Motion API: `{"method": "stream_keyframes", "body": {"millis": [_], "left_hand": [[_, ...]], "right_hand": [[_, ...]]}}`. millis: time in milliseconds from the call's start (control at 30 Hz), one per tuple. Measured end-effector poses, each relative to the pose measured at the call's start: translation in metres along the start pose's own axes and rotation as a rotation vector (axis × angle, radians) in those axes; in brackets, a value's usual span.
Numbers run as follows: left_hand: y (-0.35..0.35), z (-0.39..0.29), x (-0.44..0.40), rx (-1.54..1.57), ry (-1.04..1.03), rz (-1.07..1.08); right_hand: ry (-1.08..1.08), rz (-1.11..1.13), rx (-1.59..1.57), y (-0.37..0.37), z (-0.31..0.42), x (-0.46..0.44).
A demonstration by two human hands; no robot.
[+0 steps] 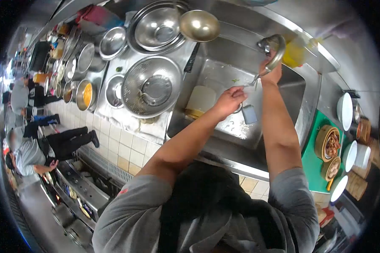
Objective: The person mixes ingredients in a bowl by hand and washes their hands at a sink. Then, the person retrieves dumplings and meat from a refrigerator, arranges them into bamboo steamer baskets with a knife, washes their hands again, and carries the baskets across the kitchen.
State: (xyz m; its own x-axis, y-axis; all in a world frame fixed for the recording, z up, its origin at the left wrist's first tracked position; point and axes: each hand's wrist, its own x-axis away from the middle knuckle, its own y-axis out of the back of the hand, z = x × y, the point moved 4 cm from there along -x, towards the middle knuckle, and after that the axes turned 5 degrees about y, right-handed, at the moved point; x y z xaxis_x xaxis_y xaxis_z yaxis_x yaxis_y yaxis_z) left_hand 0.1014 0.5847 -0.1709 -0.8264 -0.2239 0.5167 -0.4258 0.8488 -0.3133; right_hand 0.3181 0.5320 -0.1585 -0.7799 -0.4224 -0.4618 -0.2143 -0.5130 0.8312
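Observation:
My left hand (232, 101) is over the sink (283, 97), its fingers closed on a small item with a dark loop below the palm. What the item is cannot be made out. My right hand (272, 75) is raised at the faucet (279, 52), its fingers around the fixture and partly hidden by the curved spout. Between the two hands, a clear, blurred streak like running water comes from the spout's end. A grey-blue sponge (249, 114) lies on the wet sink bottom beside my left hand. Left of it rests a whitish block-shaped container (201, 101).
A large perforated colander (152, 86), nested steel bowls (157, 28) and a brass-toned bowl (199, 26) crowd the left counter. On the right, a green board (310, 162) carries a bamboo steamer (327, 143) with food. Co-workers stand far left, one in a grey shirt (29, 158).

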Motion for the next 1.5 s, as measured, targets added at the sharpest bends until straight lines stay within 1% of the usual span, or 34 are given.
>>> {"method": "stream_keyframes", "body": {"millis": [67,100,133,200,233,300,333,400,433,467,533,567,633,667,700,733,767,800,833,867,900,933,967,1000,1067,1100,1167,1200,1267,1300,1333,1400,1433,1500], "left_hand": [[-0.014,-0.013,-0.001,0.089,0.039,-0.066],[-0.020,-0.017,-0.003,0.162,0.073,-0.117],[-0.025,-0.015,-0.008,0.176,0.077,-0.132],[-0.044,-0.027,-0.023,0.412,-0.176,0.082],[-0.053,-0.024,-0.034,0.415,-0.182,0.071],[-0.054,-0.013,-0.049,0.344,-0.153,-0.229],[-0.052,-0.013,-0.053,0.347,-0.154,-0.238],[-0.065,-0.022,-0.056,0.270,-0.093,0.084],[-0.067,-0.027,-0.053,0.197,-0.077,0.026],[-0.067,-0.031,-0.047,0.195,-0.081,0.028],[-0.055,-0.037,-0.031,-0.017,-0.101,-0.071],[-0.045,-0.035,-0.020,-0.023,-0.105,-0.069],[-0.013,-0.030,0.009,-0.636,-0.338,-0.245],[0.004,-0.029,0.031,-0.761,-0.375,-0.257],[0.024,-0.027,0.056,-0.886,-0.412,-0.269],[0.048,-0.023,0.080,-0.923,-0.509,-0.308],[0.068,-0.027,0.110,-0.902,-0.470,-0.319],[0.088,-0.023,0.133,-0.890,-0.338,-0.374],[0.108,-0.025,0.159,-0.994,-0.250,-0.470],[0.131,-0.021,0.183,-0.901,-0.060,-0.608],[0.175,0.013,0.191,-0.721,0.004,-0.696],[0.173,-0.011,0.220,-0.696,-0.145,-0.920],[0.188,-0.013,0.229,-0.682,-0.066,-1.008],[0.219,0.004,0.230,-0.789,-0.118,-1.146],[0.226,-0.011,0.230,-0.762,-0.279,-1.233],[0.227,-0.017,0.228,-0.759,-0.285,-1.227],[0.228,-0.026,0.219,-0.010,-0.475,-0.870],[0.230,-0.032,0.221,-0.013,-0.479,-0.866],[0.234,-0.038,0.223,0.263,-0.439,-0.776],[0.226,-0.046,0.224,0.359,-0.453,-0.767],[0.221,-0.048,0.219,0.360,-0.458,-0.766],[0.220,-0.051,0.214,0.204,-0.372,-0.906],[0.222,-0.053,0.216,0.052,-0.309,-0.937],[0.229,-0.049,0.222,0.027,-0.307,-0.938]], "right_hand": [[-0.144,-0.057,-0.260,0.008,0.003,0.023],[-0.133,-0.039,-0.263,0.011,0.006,0.037],[-0.315,0.081,-0.565,0.005,0.002,0.056],[-0.695,0.324,-1.159,-0.008,0.007,0.091],[-0.688,0.336,-1.164,-0.001,0.014,0.098],[-0.916,0.064,-1.448,0.013,0.026,0.111],[-0.916,0.074,-1.450,0.015,0.021,0.111],[-0.894,0.109,-1.599,0.026,0.012,0.103],[-0.912,0.056,-1.591,0.036,0.014,0.097],[-0.908,0.053,-1.594,0.038,0.010,0.094],[-0.966,0.276,-1.697,0.039,0.008,0.085],[-0.962,0.271,-1.703,0.046,0.009,0.081],[-0.749,0.497,-1.614,0.080,0.034,0.065],[-0.747,0.490,-1.618,0.080,0.031,0.065],[-0.669,0.531,-1.496,0.078,0.027,0.065],[-0.591,0.569,-1.372,0.076,0.023,0.065],[-0.587,0.563,-1.375,0.076,0.019,0.068],[-0.594,0.600,-1.250,0.075,0.014,0.074],[-0.600,0.637,-1.123,0.074,0.010,0.081],[-0.596,0.635,-1.125,0.070,0.009,0.089],[-0.661,0.668,-1.136,0.064,0.006,0.100],[-0.727,0.701,-1.144,0.063,0.003,0.108],[-0.757,0.714,-1.162,0.066,0.012,0.116],[-0.758,0.711,-1.161,0.065,0.021,0.120],[-0.713,0.765,-1.161,0.063,0.042,0.131],[-0.713,0.758,-1.157,0.064,0.055,0.132],[-0.756,0.878,-1.224,0.063,0.092,0.131],[-0.730,0.930,-1.280,0.063,0.114,0.130],[-0.680,1.021,-1.379,0.070,0.165,0.125],[-0.654,1.060,-1.424,0.074,0.190,0.122],[-0.650,1.058,-1.425,0.070,0.208,0.122],[-0.430,1.132,-1.349,0.065,0.237,0.122],[-0.424,1.130,-1.346,0.062,0.241,0.123],[-0.584,0.956,-1.297,0.055,0.238,0.127]]}}
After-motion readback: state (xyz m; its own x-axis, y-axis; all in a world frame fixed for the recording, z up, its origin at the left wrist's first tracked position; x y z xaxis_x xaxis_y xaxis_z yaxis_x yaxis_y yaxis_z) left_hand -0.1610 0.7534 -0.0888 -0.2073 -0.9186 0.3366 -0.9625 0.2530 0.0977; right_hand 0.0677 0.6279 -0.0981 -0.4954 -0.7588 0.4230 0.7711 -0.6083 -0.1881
